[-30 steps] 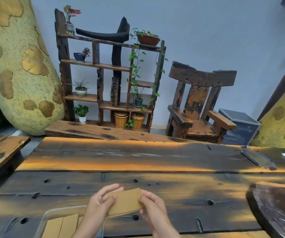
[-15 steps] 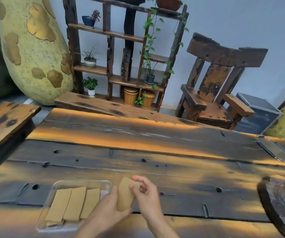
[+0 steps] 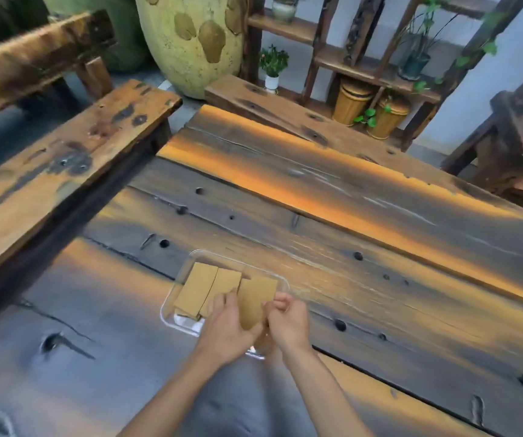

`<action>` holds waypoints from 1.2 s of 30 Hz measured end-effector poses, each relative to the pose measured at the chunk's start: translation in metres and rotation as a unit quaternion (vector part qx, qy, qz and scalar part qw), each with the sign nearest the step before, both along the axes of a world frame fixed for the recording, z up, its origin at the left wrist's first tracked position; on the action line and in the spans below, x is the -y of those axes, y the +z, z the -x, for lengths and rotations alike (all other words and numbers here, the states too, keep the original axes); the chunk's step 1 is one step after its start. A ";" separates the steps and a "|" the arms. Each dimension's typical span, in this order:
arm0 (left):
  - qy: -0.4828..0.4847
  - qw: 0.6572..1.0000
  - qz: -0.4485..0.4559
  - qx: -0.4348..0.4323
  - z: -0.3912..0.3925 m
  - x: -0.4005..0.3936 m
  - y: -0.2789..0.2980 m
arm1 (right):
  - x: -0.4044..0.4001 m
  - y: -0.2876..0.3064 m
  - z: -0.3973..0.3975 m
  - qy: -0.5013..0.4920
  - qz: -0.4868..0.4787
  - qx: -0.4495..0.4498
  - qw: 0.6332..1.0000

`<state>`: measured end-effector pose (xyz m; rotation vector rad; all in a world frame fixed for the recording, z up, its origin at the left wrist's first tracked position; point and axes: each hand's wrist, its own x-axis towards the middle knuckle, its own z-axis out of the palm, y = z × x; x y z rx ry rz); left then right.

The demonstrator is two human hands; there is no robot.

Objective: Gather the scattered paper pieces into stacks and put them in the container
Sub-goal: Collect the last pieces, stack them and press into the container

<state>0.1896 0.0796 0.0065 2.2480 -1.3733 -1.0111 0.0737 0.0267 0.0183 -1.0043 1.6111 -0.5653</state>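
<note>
A clear plastic container sits on the dark wooden table near me. Inside it lie stacks of tan paper pieces side by side. A further stack of tan paper is held over the container's right part. My left hand grips its near left edge and my right hand pinches its right edge. Whether this stack touches the container's floor is hidden by my hands.
The wooden table has holes and cracks in its planks. A wooden bench stands to the left. Behind are a large yellow-green vase, a plant shelf and a wooden chair.
The camera has tilted down and turned left. Both hands have carried the paper stack left from the table in front of me into the container's right side.
</note>
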 end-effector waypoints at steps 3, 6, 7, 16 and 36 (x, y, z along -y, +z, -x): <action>0.012 0.999 0.026 0.030 -0.031 0.008 -0.014 | 0.018 -0.020 -0.031 0.032 -0.021 -0.102 0.994; -0.029 0.995 -0.015 0.093 -0.053 0.012 -0.023 | 0.024 -0.037 -0.045 0.042 -0.044 -0.170 0.983; -0.054 0.990 -0.040 0.123 -0.060 0.014 -0.028 | 0.025 -0.042 -0.047 0.049 -0.046 -0.181 0.981; -0.387 0.839 -0.071 0.376 -0.116 0.039 -0.045 | 0.016 -0.061 -0.043 0.089 0.018 -0.156 0.984; -0.337 0.847 -0.005 0.412 -0.133 0.046 -0.061 | -0.009 -0.077 -0.069 0.205 -0.011 -0.290 0.935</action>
